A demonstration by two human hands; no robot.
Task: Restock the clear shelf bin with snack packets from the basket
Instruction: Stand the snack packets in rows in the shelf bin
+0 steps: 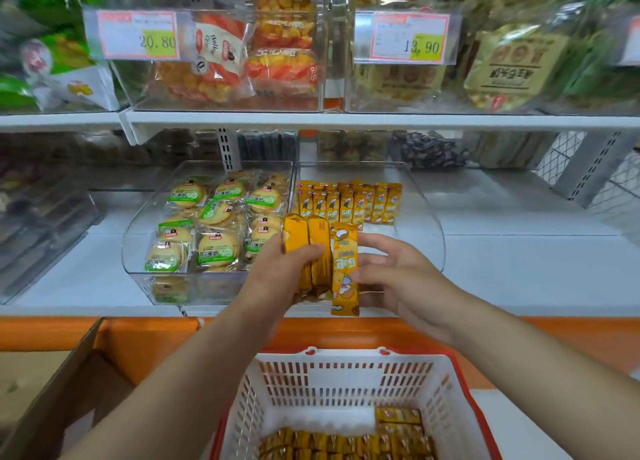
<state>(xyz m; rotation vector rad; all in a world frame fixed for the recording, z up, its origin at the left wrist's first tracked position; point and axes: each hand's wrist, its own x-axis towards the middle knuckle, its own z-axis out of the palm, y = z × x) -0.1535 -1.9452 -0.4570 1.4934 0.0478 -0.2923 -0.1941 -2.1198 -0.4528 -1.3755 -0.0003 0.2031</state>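
— What filled the view?

— White shelving (519, 251), and on it the clear shelf bin (433, 224), curved at the front and split into two compartments. Below, nearest the person, sat a white basket (346, 380) with a red rim.

— And the hands?

— Both were raised just before the bin's front. The left hand (277, 272) gripped two gold-yellow packets (308, 251) side by side, upright, thumb across their fronts and fingers curled behind. The right hand (398, 272) had its fingers nearly straight and loosely spread, tips touching the right edge of a third packet (344, 272), which hung a little lower with its cartoon print facing out.

— So three in hand. How many elsewhere?

— More of the same yellow packets (349, 201) stood upright in rows at the back of the right compartment (too tightly packed for a sure count). Others (346, 442) lay heaped in the basket's bottom, likewise uncountable. The left compartment held round biscuit packs (214, 224) with green labels.

— Anything smaller?

— Two price tags above, 20.80 (138, 35) and 13.90 (410, 37).
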